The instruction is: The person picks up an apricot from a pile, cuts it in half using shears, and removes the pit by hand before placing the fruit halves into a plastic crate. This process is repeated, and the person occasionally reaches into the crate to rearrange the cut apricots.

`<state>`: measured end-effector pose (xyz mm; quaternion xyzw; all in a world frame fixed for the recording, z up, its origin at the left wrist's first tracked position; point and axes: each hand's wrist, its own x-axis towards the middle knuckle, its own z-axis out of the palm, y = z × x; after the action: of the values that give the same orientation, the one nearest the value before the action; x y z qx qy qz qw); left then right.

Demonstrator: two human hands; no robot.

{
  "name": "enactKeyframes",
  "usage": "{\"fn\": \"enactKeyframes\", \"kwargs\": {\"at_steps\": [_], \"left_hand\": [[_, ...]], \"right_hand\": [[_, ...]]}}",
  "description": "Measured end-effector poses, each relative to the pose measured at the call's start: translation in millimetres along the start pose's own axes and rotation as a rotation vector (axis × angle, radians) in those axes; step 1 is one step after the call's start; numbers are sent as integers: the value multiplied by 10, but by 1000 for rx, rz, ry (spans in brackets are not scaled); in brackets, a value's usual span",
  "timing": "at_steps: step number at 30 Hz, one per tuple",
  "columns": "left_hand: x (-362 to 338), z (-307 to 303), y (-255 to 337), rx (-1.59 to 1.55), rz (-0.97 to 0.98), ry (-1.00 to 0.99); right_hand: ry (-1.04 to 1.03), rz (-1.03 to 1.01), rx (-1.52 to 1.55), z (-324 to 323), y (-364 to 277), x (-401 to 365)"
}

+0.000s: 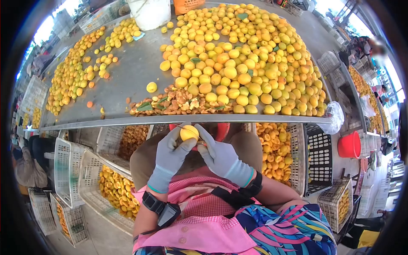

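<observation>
My left hand [168, 156], in a grey glove, is closed around a yellow apricot [189, 133] just below the table's front edge. Close beside it, my gloved right hand [223, 156] has its fingers drawn together near the fruit's right side. A small reddish bit shows by the right fingertips, too little to name. On the metal table [131, 55] above my hands lies a pile of torn apricot scraps [178, 102] with some green leaves. A big heap of whole apricots [246, 63] spreads behind it.
Crates of halved apricots stand by my knees, at the left [117, 191] and the right [276, 153]. A black crate [318, 159] and a red bucket [349, 144] are further right. A white bucket [151, 15] stands at the table's back.
</observation>
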<state>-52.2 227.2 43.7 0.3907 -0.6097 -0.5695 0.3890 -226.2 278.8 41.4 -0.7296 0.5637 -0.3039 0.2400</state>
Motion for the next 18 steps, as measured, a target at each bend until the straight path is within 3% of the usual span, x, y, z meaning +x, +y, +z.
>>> {"fn": "enactKeyframes", "kwargs": {"at_steps": [3,5,6,8,9,12,14,18], "left_hand": [[14,26,-23,-66,-44,2],[16,52,-159,-489,-122,53],[14,44,-199,-484,-123,53],[2,16,-246,-864,-294,-70],[-7,19,-223,-862,-292,-70],[-13,28,-129,-761,-242,-4],[20,-23,-92,-204,-80,13],[-2,-18,42,166,-38,29]], "right_hand": [[27,-14,60,22,-13,51],[53,-28,84,48,-39,65],[64,-20,103,57,-55,69],[74,-15,123,77,-64,67],[78,-27,113,89,-54,65],[26,-14,87,-8,-80,79],[-30,17,71,-33,-71,63],[1,-24,131,73,24,45]]}}
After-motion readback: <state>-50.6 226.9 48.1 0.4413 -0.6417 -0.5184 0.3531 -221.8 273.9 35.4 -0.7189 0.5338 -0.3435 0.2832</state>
